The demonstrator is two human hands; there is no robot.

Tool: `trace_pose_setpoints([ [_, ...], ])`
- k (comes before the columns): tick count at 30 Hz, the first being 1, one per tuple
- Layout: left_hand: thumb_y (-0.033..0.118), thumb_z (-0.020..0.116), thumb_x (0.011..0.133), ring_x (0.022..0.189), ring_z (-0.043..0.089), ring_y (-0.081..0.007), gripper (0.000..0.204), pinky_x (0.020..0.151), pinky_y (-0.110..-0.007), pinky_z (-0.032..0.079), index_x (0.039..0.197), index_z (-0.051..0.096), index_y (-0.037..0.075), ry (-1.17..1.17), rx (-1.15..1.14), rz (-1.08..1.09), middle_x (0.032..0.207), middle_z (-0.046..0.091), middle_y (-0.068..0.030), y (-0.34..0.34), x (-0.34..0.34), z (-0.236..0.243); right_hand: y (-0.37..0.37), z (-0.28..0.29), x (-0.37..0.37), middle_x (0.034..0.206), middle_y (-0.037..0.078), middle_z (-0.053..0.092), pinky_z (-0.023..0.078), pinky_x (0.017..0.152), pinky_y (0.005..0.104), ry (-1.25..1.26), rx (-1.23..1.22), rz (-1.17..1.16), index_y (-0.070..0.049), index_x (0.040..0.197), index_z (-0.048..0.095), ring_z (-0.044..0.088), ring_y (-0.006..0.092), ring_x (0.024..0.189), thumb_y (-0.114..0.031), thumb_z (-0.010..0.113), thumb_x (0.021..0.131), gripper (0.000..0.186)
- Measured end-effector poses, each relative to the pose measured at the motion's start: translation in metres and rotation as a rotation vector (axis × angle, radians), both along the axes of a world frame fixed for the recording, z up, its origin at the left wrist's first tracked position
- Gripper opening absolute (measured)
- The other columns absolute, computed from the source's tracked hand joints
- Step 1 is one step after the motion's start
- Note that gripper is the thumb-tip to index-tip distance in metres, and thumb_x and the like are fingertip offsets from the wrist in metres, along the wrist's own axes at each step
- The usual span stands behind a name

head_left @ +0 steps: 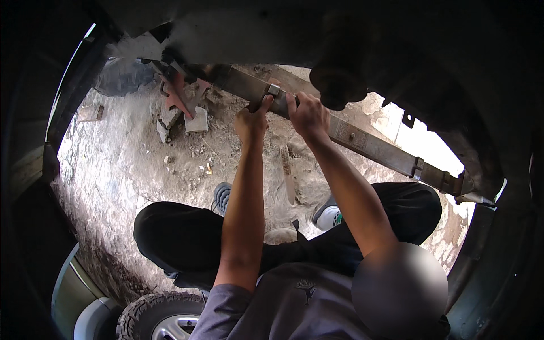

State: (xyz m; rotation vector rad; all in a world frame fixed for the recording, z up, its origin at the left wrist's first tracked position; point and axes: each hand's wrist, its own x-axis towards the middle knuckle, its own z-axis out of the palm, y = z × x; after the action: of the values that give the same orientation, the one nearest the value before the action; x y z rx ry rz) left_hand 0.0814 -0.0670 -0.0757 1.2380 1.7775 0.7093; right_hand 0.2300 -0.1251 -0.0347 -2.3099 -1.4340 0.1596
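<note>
A long rusty leaf spring (374, 146) runs diagonally from upper left to right under a dark vehicle body. My left hand (252, 122) is closed around its lower edge, right beside a small square metal clamp (273, 90). My right hand (309, 116) grips the same spring just to the right of the clamp, fingers wrapped over its top. Both forearms rise from the lower edge. I sit on dirt with black trousers (181, 238) and grey shoes (222, 196) below the spring.
A dark axle hub (337, 79) hangs just right of my hands. A red metal support (177, 93) and stone blocks (195, 122) stand at the spring's left end. A flat metal strip (288, 175) lies on the dirt. A knobbly tyre (161, 314) is at the bottom.
</note>
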Motion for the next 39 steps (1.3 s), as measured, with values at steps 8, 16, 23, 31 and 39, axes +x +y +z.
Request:
trace_pose_setpoints([
  [8, 0.057, 0.087, 0.079, 0.063, 0.072, -0.0236, 0.060, 0.064, -0.040, 0.055, 0.086, 0.079, -0.003, -0.182, 0.142, 0.032, 0.074, 0.076, -0.0147, -0.006, 0.000, -0.001, -0.002, 0.001, -0.001, 0.100, 0.016, 0.075, 0.048, 0.096, 0.0480, -0.014, 0.065, 0.030, -0.007, 0.098, 0.075, 0.071, 0.0354, 0.101, -0.049, 0.053, 0.103, 0.047],
  [16, 0.041, 0.090, 0.082, 0.055, 0.055, -0.0098, 0.042, 0.051, -0.030, 0.040, 0.101, 0.083, 0.004, -0.543, 0.017, 0.130, 0.075, 0.075, -0.0037, -0.021, 0.001, 0.004, 0.000, -0.004, -0.004, 0.104, 0.015, 0.076, 0.048, 0.097, 0.0476, 0.018, 0.057, -0.033, -0.008, 0.102, 0.076, 0.070, 0.0342, 0.106, -0.047, 0.054, 0.101, 0.044],
  [23, 0.047, 0.088, 0.083, 0.086, 0.074, -0.0234, 0.050, 0.080, -0.038, 0.052, 0.104, 0.082, 0.002, -0.352, 0.090, 0.107, 0.091, 0.080, -0.0112, -0.012, 0.003, -0.002, 0.001, 0.002, -0.002, 0.103, 0.016, 0.076, 0.048, 0.095, 0.0476, -0.011, 0.060, 0.023, -0.007, 0.097, 0.075, 0.071, 0.0343, 0.102, -0.050, 0.050, 0.104, 0.050],
  [31, 0.026, 0.086, 0.091, 0.053, 0.044, -0.0044, 0.024, 0.046, -0.025, 0.031, 0.098, 0.075, 0.005, -0.811, -0.008, 0.151, 0.072, 0.060, 0.0041, -0.028, -0.002, -0.004, 0.001, 0.001, -0.003, 0.103, 0.016, 0.075, 0.048, 0.096, 0.0476, 0.015, 0.033, 0.008, -0.008, 0.105, 0.075, 0.070, 0.0346, 0.104, -0.046, 0.053, 0.102, 0.044],
  [39, 0.026, 0.086, 0.091, 0.053, 0.043, -0.0045, 0.028, 0.045, -0.024, 0.033, 0.099, 0.064, 0.010, -1.063, 0.006, 0.123, 0.077, 0.059, 0.0045, -0.022, 0.008, -0.017, -0.002, 0.012, -0.005, 0.111, 0.016, 0.074, 0.052, 0.096, 0.0513, 0.030, -0.045, 0.003, -0.008, 0.105, 0.075, 0.067, 0.0399, 0.110, -0.052, 0.049, 0.105, 0.051],
])
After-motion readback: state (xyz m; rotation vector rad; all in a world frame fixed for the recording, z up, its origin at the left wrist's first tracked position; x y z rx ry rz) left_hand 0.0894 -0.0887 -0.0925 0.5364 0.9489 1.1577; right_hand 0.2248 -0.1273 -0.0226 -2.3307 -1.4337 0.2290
